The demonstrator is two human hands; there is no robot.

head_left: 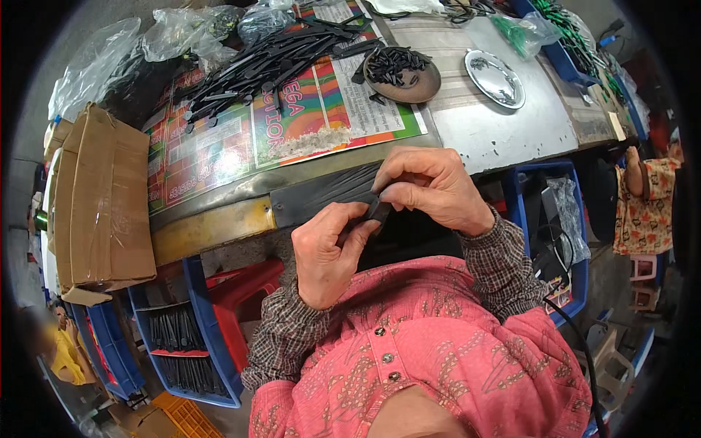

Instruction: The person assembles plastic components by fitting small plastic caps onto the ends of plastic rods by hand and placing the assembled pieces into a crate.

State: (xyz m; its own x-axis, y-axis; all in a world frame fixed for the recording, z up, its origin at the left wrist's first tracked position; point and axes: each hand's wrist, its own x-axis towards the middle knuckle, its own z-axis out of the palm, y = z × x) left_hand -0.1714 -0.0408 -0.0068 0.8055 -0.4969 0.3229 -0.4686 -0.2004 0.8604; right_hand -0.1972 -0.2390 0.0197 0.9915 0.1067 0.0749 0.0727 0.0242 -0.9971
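My left hand (327,252) is closed, thumb and fingers pinching a black strip-like piece (377,210) just off the table's front edge. Thumb and forefinger of my right hand (431,191) meet at the upper end of the same piece, pinched tight. Whether something smaller sits between those fingertips is hidden. Beyond my hands, a loose heap of long flat black strips (274,64) lies on a colourful printed sheet (307,109). To its right a shallow brown dish (427,89) carries many small black pieces (394,66). Farther right lies a shiny oval metal dish (496,79).
An open cardboard box (109,197) stands at the table's left end. Below it a blue crate (197,321) holds rows of black strips, beside a red stool (248,288). Another blue crate (580,285) is at my right. Plastic bags (190,33) lie along the back left.
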